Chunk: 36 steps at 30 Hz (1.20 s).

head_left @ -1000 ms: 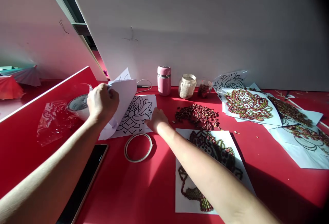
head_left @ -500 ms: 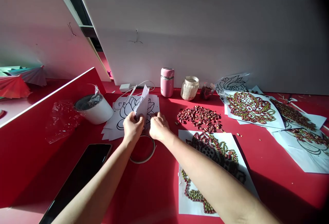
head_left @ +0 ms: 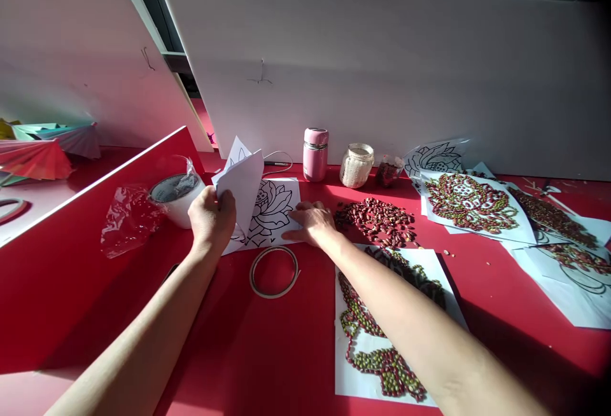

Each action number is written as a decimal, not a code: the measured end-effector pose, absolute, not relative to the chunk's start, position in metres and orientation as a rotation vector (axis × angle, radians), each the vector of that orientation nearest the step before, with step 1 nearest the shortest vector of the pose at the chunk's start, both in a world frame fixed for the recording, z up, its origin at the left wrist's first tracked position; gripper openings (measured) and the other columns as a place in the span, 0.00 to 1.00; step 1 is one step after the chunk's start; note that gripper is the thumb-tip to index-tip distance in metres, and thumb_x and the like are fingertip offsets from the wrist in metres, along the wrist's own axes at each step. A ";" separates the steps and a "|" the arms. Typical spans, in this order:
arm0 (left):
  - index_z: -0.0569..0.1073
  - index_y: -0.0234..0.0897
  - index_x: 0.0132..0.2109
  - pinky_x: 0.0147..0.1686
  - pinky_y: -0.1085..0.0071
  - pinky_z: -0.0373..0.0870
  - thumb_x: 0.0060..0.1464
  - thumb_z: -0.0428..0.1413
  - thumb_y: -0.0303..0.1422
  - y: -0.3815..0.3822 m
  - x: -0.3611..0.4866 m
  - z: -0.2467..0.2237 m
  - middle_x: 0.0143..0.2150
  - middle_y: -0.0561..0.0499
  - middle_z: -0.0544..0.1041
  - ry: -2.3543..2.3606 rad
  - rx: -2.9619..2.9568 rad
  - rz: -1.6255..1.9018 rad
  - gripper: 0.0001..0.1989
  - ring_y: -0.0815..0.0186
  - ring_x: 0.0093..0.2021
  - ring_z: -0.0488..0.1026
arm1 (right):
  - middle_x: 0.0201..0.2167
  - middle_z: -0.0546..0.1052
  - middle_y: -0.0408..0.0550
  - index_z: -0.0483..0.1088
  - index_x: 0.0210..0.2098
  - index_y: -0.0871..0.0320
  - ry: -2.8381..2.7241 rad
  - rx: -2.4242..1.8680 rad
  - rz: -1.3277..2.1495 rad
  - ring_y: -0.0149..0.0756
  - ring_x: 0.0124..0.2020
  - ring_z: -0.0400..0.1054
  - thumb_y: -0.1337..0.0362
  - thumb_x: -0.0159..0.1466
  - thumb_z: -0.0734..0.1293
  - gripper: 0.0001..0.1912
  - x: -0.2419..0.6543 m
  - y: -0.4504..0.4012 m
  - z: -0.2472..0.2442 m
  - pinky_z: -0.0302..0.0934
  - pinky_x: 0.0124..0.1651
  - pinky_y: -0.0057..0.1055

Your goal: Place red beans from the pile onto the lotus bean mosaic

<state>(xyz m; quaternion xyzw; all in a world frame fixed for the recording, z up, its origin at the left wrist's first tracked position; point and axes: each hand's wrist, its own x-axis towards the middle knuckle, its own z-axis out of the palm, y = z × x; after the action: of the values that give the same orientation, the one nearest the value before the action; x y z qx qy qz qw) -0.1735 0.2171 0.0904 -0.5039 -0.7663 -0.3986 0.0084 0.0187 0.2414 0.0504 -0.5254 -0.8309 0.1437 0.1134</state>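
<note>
My left hand (head_left: 212,215) is closed on several lifted paper sheets (head_left: 242,188), which are bent up and over to the left. Beneath them a sheet with a printed lotus drawing (head_left: 273,203) lies on the red table. At that sheet's right edge, my right hand (head_left: 312,222) has its fingers spread, with nothing held. A roll of tape (head_left: 275,272) lies just in front of the drawing. Below my right forearm is a white sheet (head_left: 351,378) bearing a picture made of red and green beans, partly hidden by the arm.
Behind the red bean pile (head_left: 377,220) stand a pink flask (head_left: 316,156), a jar (head_left: 356,166) and a small bag (head_left: 389,171). A white cup (head_left: 180,206) with plastic is left; bean pictures (head_left: 472,203) lie right. A red divider (head_left: 95,238) rises at the left.
My left hand has moved left, folding the sheets back and uncovering more of the lotus drawing. My right hand has moved slightly right and opened. The phone is now nearly hidden by my left arm.
</note>
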 end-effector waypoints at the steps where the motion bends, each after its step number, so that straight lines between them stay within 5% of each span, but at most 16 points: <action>1: 0.64 0.34 0.26 0.22 0.77 0.57 0.55 0.51 0.36 0.216 -0.173 0.093 0.21 0.60 0.59 -2.383 -1.572 -1.218 0.13 0.76 0.20 0.56 | 0.52 0.65 0.39 0.70 0.45 0.43 -2.432 -1.539 0.411 0.45 0.50 0.55 0.45 0.54 0.64 0.21 0.019 0.241 0.049 0.53 0.49 0.39; 10: 0.50 0.38 0.21 0.26 0.73 0.49 0.50 0.49 0.30 0.209 -0.184 0.119 0.21 0.58 0.54 -2.312 -1.501 -0.988 0.15 0.71 0.23 0.52 | 0.43 0.72 0.41 0.74 0.36 0.47 -2.432 -1.464 0.306 0.41 0.47 0.59 0.53 0.61 0.62 0.11 0.013 0.238 0.054 0.52 0.50 0.38; 17: 0.55 0.38 0.24 0.25 0.73 0.50 0.50 0.47 0.32 0.210 -0.185 0.124 0.26 0.54 0.63 -2.337 -1.457 -0.822 0.10 0.67 0.27 0.59 | 0.40 0.73 0.46 0.74 0.32 0.53 -2.449 -1.343 0.265 0.39 0.42 0.65 0.57 0.63 0.60 0.13 0.013 0.244 0.075 0.56 0.45 0.34; 20: 0.61 0.37 0.27 0.27 0.72 0.52 0.51 0.46 0.33 0.211 -0.184 0.125 0.31 0.51 0.68 -2.319 -1.460 -0.762 0.06 0.65 0.30 0.62 | 0.40 0.73 0.46 0.74 0.35 0.54 -2.409 -1.285 0.273 0.36 0.39 0.67 0.60 0.64 0.60 0.12 0.025 0.248 0.091 0.59 0.41 0.29; 24: 0.65 0.34 0.33 0.33 0.69 0.56 0.52 0.43 0.33 0.210 -0.180 0.125 0.36 0.46 0.70 -2.272 -1.497 -0.708 0.08 0.62 0.34 0.65 | 0.47 0.70 0.43 0.70 0.44 0.56 -2.272 -1.184 0.249 0.29 0.47 0.64 0.65 0.66 0.57 0.13 0.056 0.247 0.107 0.57 0.49 0.24; 29: 0.67 0.35 0.37 0.45 0.61 0.54 0.55 0.40 0.35 0.203 -0.161 0.106 0.41 0.44 0.70 -2.170 -1.748 -0.639 0.13 0.59 0.42 0.66 | 0.45 0.71 0.48 0.72 0.40 0.60 -1.942 -0.916 0.219 0.32 0.46 0.66 0.66 0.63 0.61 0.09 0.105 0.207 0.105 0.62 0.49 0.31; 36: 0.69 0.41 0.46 0.41 0.66 0.62 0.48 0.50 0.47 0.186 -0.128 0.069 0.44 0.47 0.73 -2.200 -2.292 -0.602 0.21 0.58 0.44 0.70 | 0.49 0.69 0.50 0.66 0.50 0.57 -1.834 -0.894 -0.316 0.36 0.47 0.66 0.74 0.59 0.65 0.20 0.156 0.103 0.104 0.64 0.49 0.34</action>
<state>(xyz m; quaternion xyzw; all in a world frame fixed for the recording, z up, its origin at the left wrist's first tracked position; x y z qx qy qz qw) -0.1281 0.1863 0.0689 -0.7080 -0.6798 -0.1860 -0.0459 0.1556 0.1029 0.1035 -0.3718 -0.7627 -0.1314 0.5126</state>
